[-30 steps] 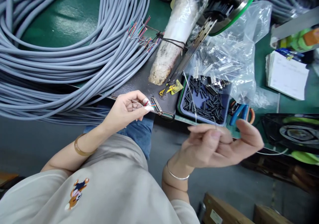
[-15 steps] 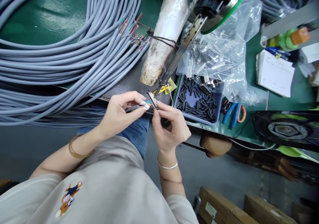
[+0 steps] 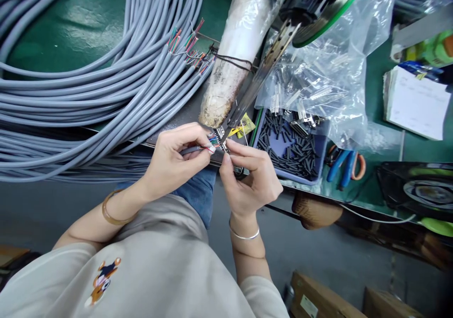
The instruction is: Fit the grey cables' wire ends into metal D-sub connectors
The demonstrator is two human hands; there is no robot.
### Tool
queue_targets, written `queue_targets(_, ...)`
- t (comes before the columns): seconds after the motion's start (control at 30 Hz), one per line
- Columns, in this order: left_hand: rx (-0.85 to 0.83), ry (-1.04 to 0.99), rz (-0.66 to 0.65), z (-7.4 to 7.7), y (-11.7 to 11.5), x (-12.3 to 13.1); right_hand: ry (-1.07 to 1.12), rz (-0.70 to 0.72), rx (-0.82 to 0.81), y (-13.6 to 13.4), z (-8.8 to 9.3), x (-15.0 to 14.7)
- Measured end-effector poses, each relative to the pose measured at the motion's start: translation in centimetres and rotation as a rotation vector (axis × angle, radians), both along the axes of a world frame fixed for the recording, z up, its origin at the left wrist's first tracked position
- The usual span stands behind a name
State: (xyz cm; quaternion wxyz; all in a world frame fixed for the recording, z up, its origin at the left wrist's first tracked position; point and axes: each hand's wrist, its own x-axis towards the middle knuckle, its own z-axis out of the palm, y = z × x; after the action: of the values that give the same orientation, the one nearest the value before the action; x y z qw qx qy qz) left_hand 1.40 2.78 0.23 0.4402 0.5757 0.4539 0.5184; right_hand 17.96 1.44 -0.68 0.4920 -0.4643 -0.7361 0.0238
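Note:
My left hand [image 3: 173,160] is closed round the end of a grey cable [image 3: 189,150], whose coloured wires fan out at my fingertips. My right hand [image 3: 249,179] pinches a small metal multi-pin connector [image 3: 222,141] right against those wire ends, thumb and forefinger pressed together. Both hands meet at the front edge of the green bench [image 3: 95,20], just below the tip of a wrapped, stained tool [image 3: 233,54] that slants down toward them.
A thick bundle of grey cables [image 3: 88,96] covers the bench at left. A blue tray of black sleeves [image 3: 288,143] sits right of my hands under a clear plastic bag [image 3: 329,68]. Blue-handled cutters [image 3: 341,167] and a white notepad [image 3: 415,103] lie further right.
My right hand came in from the right, where it was open and raised, and closed on the connector by my left fingertips. My left hand has kept its hold on the cable end.

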Motion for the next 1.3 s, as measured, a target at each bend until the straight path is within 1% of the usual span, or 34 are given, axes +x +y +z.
queue_targets(0.13, -0.009, -0.017, -0.003, 0.1, 0.0, 0.0, 0.01, 0.005, 0.001, 0.2, 0.3, -0.1)
queue_targets(0.3, -0.059, -0.052, -0.007, 1.0, 0.3, 0.0, -0.003, 0.013, -0.013, 0.1, 0.9, -0.2)
queue_targets(0.4, -0.097, -0.08, -0.012, 1.4, 0.4, -0.1, -0.024, 0.008, -0.007, -0.1, 1.0, -0.3)
queue_targets(0.57, -0.155, -0.089, -0.046, 1.2, 0.3, -0.2, -0.064, 0.008, 0.007, -0.5, 0.6, -0.2)
queue_targets(0.77, -0.109, -0.08, 0.01, 0.7, -0.2, 0.1, -0.056, -0.02, -0.013, -0.5, 0.6, -0.2)
queue_targets(0.9, -0.038, -0.009, 0.003, 0.6, -0.3, 0.1, -0.053, -0.029, -0.001, -0.4, 0.6, -0.3)
queue_targets(1.07, 0.012, 0.023, 0.003, 0.4, -0.2, -0.1, -0.026, -0.021, -0.011, -0.2, 0.6, -0.5)
queue_targets(1.2, 0.03, 0.039, -0.002, 0.6, -0.2, -0.1, -0.013, -0.04, -0.012, -0.1, 0.9, -0.5)
queue_targets(1.3, 0.008, 0.028, -0.005, 0.9, -0.2, -0.2, -0.028, -0.042, -0.017, -0.3, 1.2, -0.5)
